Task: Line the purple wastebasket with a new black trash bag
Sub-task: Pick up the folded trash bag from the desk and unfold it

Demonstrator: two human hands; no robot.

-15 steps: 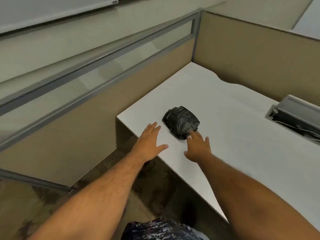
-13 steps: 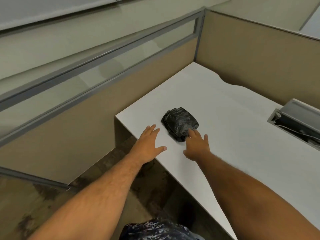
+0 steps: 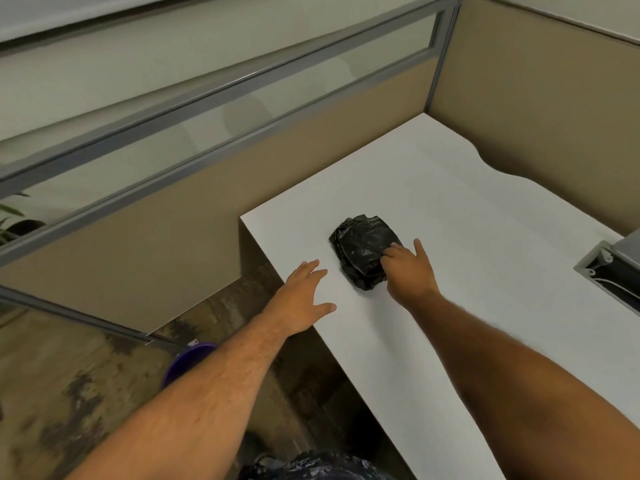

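Observation:
A folded black trash bag [image 3: 363, 249] lies on the white desk [image 3: 485, 271] near its left corner. My right hand [image 3: 407, 271] rests on the bag's near right side, with curled fingertips touching the plastic and one finger stretched out; the bag still lies flat on the desk. My left hand [image 3: 304, 299] hovers palm down, fingers spread, over the desk edge just left of the bag and apart from it. A part of the purple wastebasket [image 3: 187, 362] shows on the floor below, mostly hidden by my left forearm.
Beige cubicle partitions with a glass strip and grey frame [image 3: 242, 109] enclose the desk at the left and back. An open cable tray [image 3: 609, 271] sits in the desk at the right edge. The floor [image 3: 69, 393] is mottled brown. Plant leaves [image 3: 10, 216] show far left.
My right hand has slid forward onto the bag's near side and its fingers have curled onto it. The view has tilted down and left, and the purple wastebasket has come into sight.

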